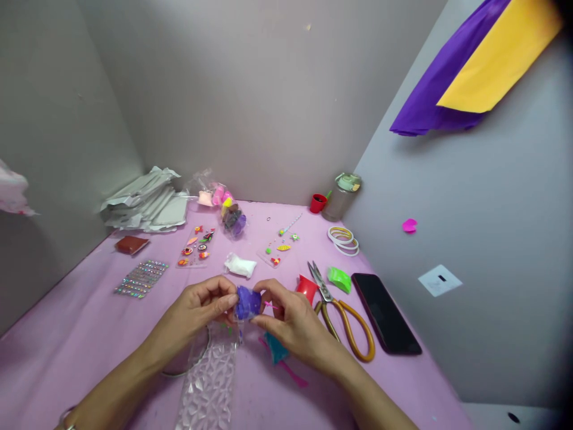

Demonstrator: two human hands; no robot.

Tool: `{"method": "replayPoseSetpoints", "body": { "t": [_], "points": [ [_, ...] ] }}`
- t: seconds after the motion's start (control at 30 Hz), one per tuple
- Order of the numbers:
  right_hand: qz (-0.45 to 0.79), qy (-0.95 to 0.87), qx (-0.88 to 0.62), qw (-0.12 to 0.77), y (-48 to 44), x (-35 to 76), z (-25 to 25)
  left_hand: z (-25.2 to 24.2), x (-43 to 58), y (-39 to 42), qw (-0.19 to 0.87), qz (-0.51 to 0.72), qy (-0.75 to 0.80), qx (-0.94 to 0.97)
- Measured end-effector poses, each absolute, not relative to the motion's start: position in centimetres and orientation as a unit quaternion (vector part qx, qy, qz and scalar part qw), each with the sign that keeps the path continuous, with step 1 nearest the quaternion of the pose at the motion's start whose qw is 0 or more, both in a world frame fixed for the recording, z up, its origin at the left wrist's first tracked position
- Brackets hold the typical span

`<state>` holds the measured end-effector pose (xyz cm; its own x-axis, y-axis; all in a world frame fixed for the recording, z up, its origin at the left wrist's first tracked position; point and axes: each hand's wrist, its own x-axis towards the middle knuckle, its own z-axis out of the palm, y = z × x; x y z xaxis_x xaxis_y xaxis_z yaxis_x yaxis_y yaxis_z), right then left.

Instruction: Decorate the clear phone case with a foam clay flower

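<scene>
Between my two hands is a small purple clay packet point(247, 302) in clear wrap. My left hand point(208, 304) pinches its left side between thumb and fingers. On the other side, the fingers of my right hand point(286, 313) grip its right edge. Below my left hand lies a clear textured phone case point(208, 382). A teal packet point(276, 348) rests under my right hand, partly hidden, beside a pink strip point(293, 375). Close by my right fingers lies a red packet point(307, 289). A white packet point(240, 265) lies just beyond the purple one.
Orange-handled scissors point(347, 328), a green packet point(340, 279) and a black phone point(385, 313) lie at the right. Farther back are tape rolls point(343, 240), a bottle point(341, 197) and a red cup point(318, 203). Sticker sheets point(142, 279) and a stack of white packages point(145, 203) are left.
</scene>
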<state>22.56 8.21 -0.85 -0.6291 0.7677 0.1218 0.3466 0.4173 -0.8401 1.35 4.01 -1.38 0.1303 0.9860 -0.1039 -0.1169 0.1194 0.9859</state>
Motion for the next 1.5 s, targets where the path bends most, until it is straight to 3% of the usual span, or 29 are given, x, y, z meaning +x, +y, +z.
{"method": "replayPoseSetpoints", "body": {
  "t": [0.27, 0.57, 0.87, 1.27, 1.5],
  "points": [
    [0.52, -0.741, -0.332, 0.265, 8.2, 22.5, -0.5, -1.2, 0.6, 3.7, 0.594, 0.45, 0.46, 0.482],
    [0.2, -0.887, -0.326, 0.259, 8.0, 22.5, -1.8, -1.7, 2.1, 3.4, 0.527, 0.487, 0.494, 0.491],
    [0.066, -0.923, -0.304, 0.227, 7.5, 22.2, -1.6, -1.3, 1.8, 3.0, 0.476, 0.447, 0.535, 0.535],
    [0.048, -0.923, -0.304, 0.233, 7.4, 22.3, -1.8, -0.9, 1.5, 3.3, 0.502, 0.435, 0.527, 0.529],
    [0.175, -0.886, -0.329, 0.277, 7.5, 22.3, -1.6, -1.1, 1.1, 3.2, 0.507, 0.45, 0.507, 0.533]
  ]
}}
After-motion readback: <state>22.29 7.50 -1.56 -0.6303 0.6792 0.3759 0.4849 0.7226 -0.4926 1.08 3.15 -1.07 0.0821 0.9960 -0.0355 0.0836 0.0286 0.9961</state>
